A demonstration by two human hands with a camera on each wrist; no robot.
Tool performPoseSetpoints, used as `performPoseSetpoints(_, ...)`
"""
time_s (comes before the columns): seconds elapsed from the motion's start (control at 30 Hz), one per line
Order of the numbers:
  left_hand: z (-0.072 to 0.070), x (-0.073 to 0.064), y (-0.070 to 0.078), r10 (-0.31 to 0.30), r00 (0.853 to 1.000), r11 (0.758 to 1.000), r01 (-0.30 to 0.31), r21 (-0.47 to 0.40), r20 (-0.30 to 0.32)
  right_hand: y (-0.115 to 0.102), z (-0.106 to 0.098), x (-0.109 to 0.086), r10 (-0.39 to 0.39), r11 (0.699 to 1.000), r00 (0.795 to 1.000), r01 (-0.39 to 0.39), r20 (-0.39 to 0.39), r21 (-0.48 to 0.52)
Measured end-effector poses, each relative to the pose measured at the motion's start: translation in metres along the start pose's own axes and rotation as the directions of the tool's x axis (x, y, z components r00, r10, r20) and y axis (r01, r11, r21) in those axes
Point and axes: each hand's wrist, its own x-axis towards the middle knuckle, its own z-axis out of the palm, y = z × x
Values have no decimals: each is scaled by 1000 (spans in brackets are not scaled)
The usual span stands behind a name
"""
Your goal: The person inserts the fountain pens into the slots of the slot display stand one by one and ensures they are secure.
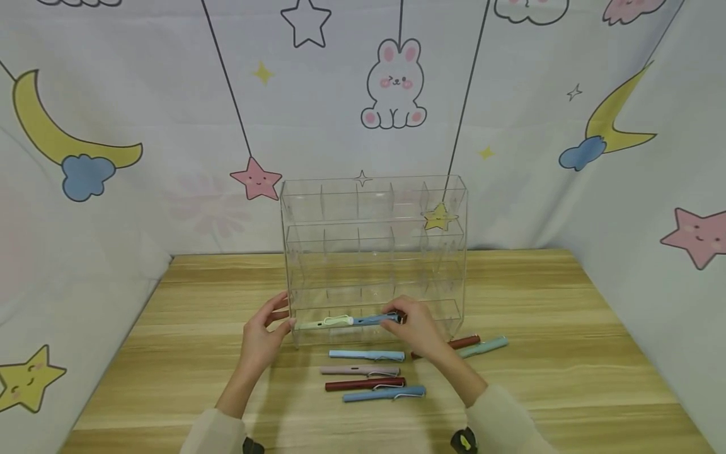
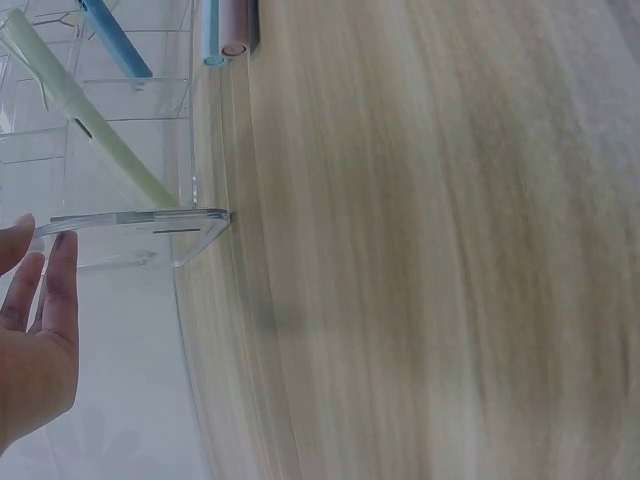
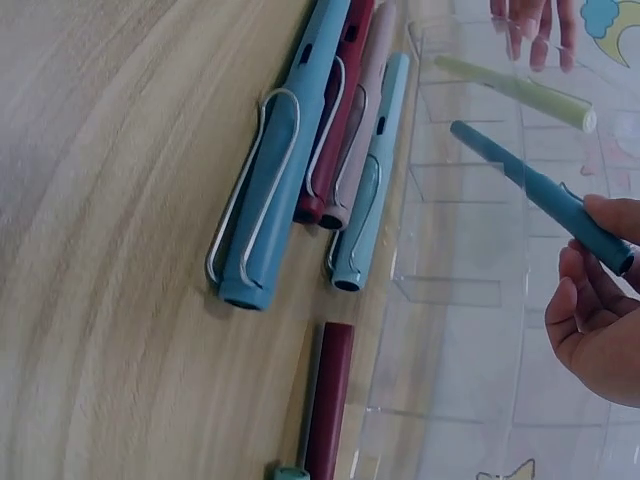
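A clear acrylic rack (image 1: pixel 374 252) with several compartments stands upright on the table. My left hand (image 1: pixel 263 331) touches its left side low down; in the left wrist view, the fingertips (image 2: pixel 63 245) rest against the outside of the side panel. A pale green pen (image 1: pixel 326 322) lies in the lowest row, slanted in the left wrist view. My right hand (image 1: pixel 418 325) pinches a blue pen (image 3: pixel 560 208) near its capped end between thumb and fingers. The blue pen's other end points left, toward the pale green pen, at the rack's lowest row.
In front of the rack lie a light blue pen (image 1: pixel 365 355), a mauve pen (image 1: pixel 357 371), a dark red pen (image 1: pixel 363 384) and a blue clip pen (image 1: pixel 382 395). Another dark red pen (image 1: pixel 465 342) and a mint pen (image 1: pixel 484 347) lie right. A printed curtain (image 1: pixel 187 126) hangs behind.
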Motion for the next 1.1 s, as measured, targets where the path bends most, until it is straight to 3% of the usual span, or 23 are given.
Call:
performPoseSetpoints(0.33,0,-1,0,-15,1000,1000,15,12,6,-2,11,1,-26,1000,998,26,-53,13)
performPoseSetpoints(0.63,0,0,0,-31,999,999,31,23,16,-1,16,1,-7,1000,999,8,-41,28)
performPoseSetpoints(0.87,1,0,-1,-3,1000,1000,3,21,-2,1,12,-1,-18,997,1000,19,-20,79)
performPoseSetpoints(1.1,1,0,-3,2,1000,1000,-1,23,-5,5,2,-7,31,998,999,-28,-39,64)
